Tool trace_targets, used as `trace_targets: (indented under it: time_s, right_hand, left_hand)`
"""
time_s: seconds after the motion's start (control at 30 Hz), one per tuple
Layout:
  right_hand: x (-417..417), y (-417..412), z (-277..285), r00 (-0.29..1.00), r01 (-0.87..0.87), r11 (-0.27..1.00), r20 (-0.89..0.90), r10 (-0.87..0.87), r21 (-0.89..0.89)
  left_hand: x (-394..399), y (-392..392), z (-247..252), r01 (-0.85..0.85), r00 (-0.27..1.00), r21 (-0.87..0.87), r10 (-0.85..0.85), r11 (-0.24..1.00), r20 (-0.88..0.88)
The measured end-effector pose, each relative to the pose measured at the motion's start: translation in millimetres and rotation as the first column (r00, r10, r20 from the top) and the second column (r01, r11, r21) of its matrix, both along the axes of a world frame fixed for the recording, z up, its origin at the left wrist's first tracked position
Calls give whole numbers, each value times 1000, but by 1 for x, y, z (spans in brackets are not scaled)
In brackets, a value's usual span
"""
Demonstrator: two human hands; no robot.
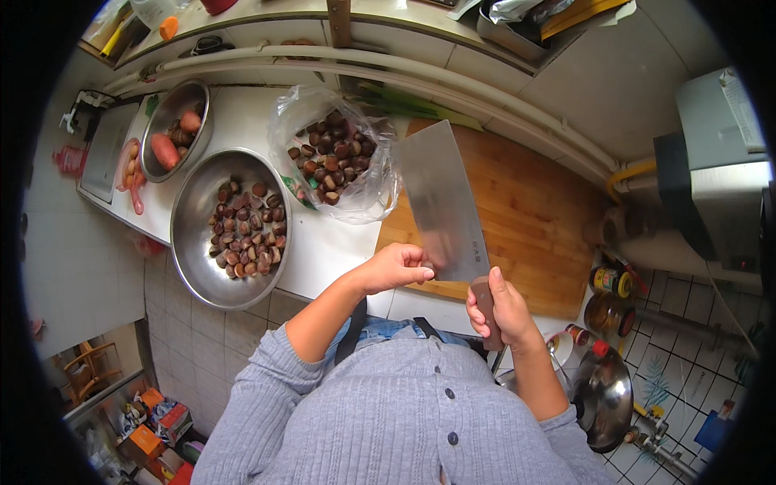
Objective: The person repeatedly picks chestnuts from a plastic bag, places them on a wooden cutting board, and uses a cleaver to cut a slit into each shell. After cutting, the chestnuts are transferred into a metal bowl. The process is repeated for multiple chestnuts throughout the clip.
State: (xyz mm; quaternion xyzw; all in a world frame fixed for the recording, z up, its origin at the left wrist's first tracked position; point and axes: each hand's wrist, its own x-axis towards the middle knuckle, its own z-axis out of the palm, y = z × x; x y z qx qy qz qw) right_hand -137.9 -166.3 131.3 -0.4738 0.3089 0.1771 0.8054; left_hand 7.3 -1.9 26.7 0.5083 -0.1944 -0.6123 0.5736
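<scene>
My right hand (500, 306) grips the brown handle of a cleaver (445, 206), its wide blade raised over a wooden cutting board (533, 212). Beside the lower part of the blade, my left hand (403, 267) pinches a small brown chestnut (428, 267) between thumb and fingers. Many chestnuts (245, 227) lie in a large steel bowl (182, 242) at the left. An open clear plastic bag (376, 206) between bowl and board holds more chestnuts (333, 151).
Behind the large bowl, a smaller steel bowl (209, 121) holds sweet potatoes (165, 151). Green leafy stalks (424, 109) lie along the board's back edge. Jars (611, 282) and a metal wok or lid (606, 394) are at the right. Pipes (424, 70) run along the wall.
</scene>
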Motion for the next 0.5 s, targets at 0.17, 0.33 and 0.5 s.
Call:
trace_targets:
  time_s: [0.17, 0.33, 0.5]
  right_hand:
    - [-5, -17, 9, 999, -27, 995, 31, 25, 91]
    - [-33, -67, 28, 995, 92, 988, 14, -94, 121]
    - [-44, -89, 33, 965, 260, 964, -7, -261, -52]
  left_hand:
    - [-11, -5, 27, -69, 993, -31, 66, 997, -93]
    - [-8, 23, -10, -54, 987, 173, 26, 983, 157]
    - [-23, 5, -58, -372, 864, -33, 359, 928, 354]
